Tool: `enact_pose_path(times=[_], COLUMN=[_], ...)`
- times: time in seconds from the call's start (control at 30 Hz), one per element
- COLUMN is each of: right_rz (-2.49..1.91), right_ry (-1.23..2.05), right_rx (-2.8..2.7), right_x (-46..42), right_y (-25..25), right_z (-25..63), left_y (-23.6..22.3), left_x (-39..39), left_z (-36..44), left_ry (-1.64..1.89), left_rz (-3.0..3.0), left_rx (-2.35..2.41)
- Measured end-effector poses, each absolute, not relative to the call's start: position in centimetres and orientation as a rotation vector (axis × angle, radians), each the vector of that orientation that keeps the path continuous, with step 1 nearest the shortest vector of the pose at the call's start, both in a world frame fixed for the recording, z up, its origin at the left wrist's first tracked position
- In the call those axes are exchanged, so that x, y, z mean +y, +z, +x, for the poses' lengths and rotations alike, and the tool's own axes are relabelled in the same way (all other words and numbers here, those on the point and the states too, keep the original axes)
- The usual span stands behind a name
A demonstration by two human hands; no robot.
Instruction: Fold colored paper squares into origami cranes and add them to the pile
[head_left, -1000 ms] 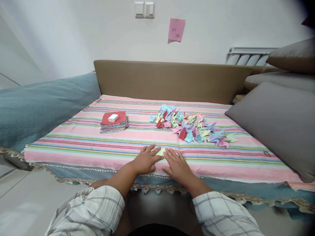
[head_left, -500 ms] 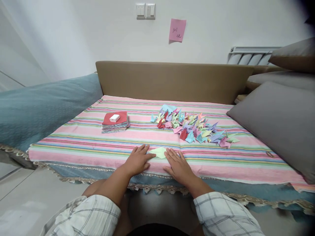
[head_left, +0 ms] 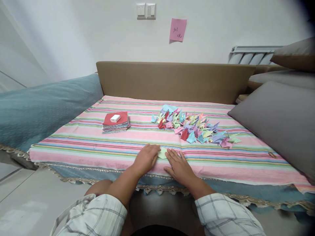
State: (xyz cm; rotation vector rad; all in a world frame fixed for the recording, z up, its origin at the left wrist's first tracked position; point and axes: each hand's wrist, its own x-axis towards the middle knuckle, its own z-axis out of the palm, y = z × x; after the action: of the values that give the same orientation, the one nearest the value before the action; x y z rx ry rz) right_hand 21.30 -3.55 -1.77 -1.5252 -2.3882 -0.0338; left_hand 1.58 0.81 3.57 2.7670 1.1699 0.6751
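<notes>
A pale green folded paper (head_left: 162, 153) lies flat on the striped cloth near the seat's front edge. My left hand (head_left: 146, 159) covers its left end, fingers bent and close together; the fingertips are partly hidden, and so is that end of the paper. My right hand (head_left: 179, 165) rests flat with its fingers stretched out, the tips touching the paper's right end. Beyond the hands lies a heap of folded paper cranes (head_left: 194, 126) in many colours.
To the left, a stack of square paper (head_left: 115, 127) with a red top sheet carries a small white box (head_left: 115, 118). Grey cushions (head_left: 278, 121) stand on the right. A striped cloth (head_left: 81, 144) covers the seat, with a brown backrest (head_left: 172, 82) behind.
My left hand has moved right along the paper, its fingers now bent over the left end that was showing before. The right hand has hardly moved.
</notes>
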Motion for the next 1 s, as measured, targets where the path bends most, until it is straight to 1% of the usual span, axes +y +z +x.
enact_pose_path(times=[0.07,0.2,0.4,0.87,1.0], right_rz=[-1.532,-1.528,-1.540,-1.450,-1.438], right_ry=[-0.020,-0.004,0.054,0.140,0.108], right_rx=[-2.389,-2.396,-2.402,-2.366,-2.354], right_x=[-3.6,-3.6,-3.4,-4.0,-3.8], right_y=[-1.7,-1.6,-1.4,-0.7,-0.5], right_z=[21.3,21.4,21.5,21.8,21.9], left_y=[2.8,1.7,1.5,0.9,1.0], left_x=[0.9,1.9,2.8,3.3,3.2], left_z=[3.4,4.9,4.3,4.3,4.3], left_ry=[0.659,0.595,0.544,0.514,0.499], left_rz=[2.736,2.606,2.494,2.575,2.582], left_rx=[1.073,1.198,1.132,1.078,1.095])
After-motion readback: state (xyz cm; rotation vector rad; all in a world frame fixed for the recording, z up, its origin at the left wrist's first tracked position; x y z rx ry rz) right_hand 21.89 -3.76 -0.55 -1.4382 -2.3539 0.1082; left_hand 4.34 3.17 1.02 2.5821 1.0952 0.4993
